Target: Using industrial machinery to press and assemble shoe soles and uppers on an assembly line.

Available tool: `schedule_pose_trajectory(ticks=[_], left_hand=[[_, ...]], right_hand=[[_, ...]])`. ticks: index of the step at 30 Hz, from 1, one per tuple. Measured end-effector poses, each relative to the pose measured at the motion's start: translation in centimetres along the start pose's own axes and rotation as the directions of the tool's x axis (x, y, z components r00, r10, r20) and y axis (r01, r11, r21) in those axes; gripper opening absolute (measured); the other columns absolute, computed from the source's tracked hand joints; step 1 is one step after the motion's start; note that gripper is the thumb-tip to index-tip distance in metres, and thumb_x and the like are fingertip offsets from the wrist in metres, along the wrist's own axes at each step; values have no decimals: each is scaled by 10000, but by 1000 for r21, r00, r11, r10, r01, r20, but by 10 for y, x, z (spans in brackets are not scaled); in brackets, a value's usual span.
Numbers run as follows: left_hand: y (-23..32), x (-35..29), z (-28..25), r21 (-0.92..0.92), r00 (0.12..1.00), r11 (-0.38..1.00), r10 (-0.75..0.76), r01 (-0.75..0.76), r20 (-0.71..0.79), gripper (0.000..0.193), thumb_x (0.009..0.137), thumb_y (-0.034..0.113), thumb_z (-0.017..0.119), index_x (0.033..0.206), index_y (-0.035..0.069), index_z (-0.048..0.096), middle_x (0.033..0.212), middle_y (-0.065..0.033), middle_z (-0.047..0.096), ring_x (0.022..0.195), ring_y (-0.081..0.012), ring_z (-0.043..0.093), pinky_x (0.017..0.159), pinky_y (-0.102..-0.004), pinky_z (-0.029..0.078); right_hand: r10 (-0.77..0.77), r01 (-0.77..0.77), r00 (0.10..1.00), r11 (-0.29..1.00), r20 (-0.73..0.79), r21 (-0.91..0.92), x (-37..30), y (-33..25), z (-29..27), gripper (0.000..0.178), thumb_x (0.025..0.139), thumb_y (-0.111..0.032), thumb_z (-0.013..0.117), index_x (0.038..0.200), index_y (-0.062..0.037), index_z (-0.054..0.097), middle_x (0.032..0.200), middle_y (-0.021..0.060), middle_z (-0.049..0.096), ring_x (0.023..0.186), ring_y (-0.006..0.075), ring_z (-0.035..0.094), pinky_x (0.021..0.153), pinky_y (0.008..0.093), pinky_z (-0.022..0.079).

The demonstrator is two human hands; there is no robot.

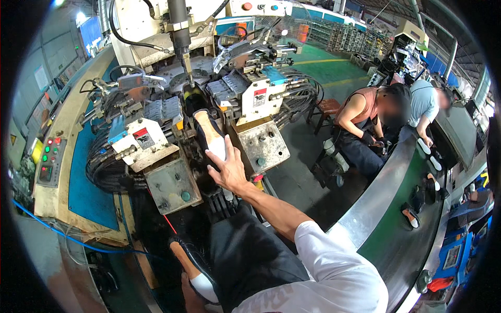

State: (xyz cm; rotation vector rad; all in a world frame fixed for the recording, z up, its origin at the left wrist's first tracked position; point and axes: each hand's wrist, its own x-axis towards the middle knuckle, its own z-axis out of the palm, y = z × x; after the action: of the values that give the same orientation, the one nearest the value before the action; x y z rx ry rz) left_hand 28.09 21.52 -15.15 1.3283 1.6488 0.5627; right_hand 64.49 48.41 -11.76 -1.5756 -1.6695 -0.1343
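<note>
A shoe (211, 131) with a dark upper and a tan-and-white underside lies bottom up in the middle of the machine, between its two clamp units. My right hand (229, 169) reaches over its near end, fingers spread, the fingertips at the white part. Low in the picture, beside my dark apron, my left hand (192, 295) grips a second shoe (196, 268), also dark with a tan-and-white underside. Most of that hand's fingers are hidden behind the shoe. Above the far end of the first shoe stands the machine's vertical rod (189, 75).
Metal control boxes (174, 182) flank the shoe, with hoses (107, 167) behind them. A button panel (51, 161) is at the left. To the right, a green conveyor (386, 255) carries several shoes (410, 215). Two people (360, 122) work beside it, near a stool (327, 108).
</note>
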Motion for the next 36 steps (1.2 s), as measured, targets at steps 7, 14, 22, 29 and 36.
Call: schedule_pose_trajectory(ticks=[7,14,22,29,36], left_hand=[[-72,20,21,-705,867,612,-498,359,10,716,1144,638,360,1547,64,507,1365,-185,671,1206,-322,655,1092,-452,509],[2,22,36,-803,915,487,-366,344,171,720,1141,610,385,1585,52,482,1391,-201,655,1238,-349,650,1116,-479,496],[10,25,52,-759,954,581,-226,295,198,694,1095,657,504,1470,86,626,1299,-132,731,1155,-333,685,1045,-503,527],[-18,16,59,-857,964,459,4,234,265,727,1083,525,534,1640,66,455,1490,-157,640,1310,-321,652,1116,-465,515],[29,37,53,-794,944,597,182,116,274,960,904,412,688,1706,31,326,1564,-148,583,1382,-295,615,1152,-429,496]], right_hand=[[39,-39,999,998,4,40,11,19,-9,581,949,-356,776,1518,-313,667,1732,384,204,1363,597,479,1154,601,477],[1,-1,1000,990,-1,140,8,31,5,578,923,-364,791,1491,-313,697,1744,366,199,1360,579,496,1162,614,469],[1,20,989,990,145,-142,17,-13,-1,652,928,-369,783,1556,-285,629,1712,453,169,1291,639,504,1125,624,477],[-135,141,988,987,76,-76,-12,-11,17,766,923,-202,774,1625,-85,492,1706,424,213,1595,629,180,1300,674,215],[-164,168,985,981,49,-99,19,-9,38,795,891,-196,784,1623,-80,494,1689,415,247,1585,611,207,1302,678,212]])
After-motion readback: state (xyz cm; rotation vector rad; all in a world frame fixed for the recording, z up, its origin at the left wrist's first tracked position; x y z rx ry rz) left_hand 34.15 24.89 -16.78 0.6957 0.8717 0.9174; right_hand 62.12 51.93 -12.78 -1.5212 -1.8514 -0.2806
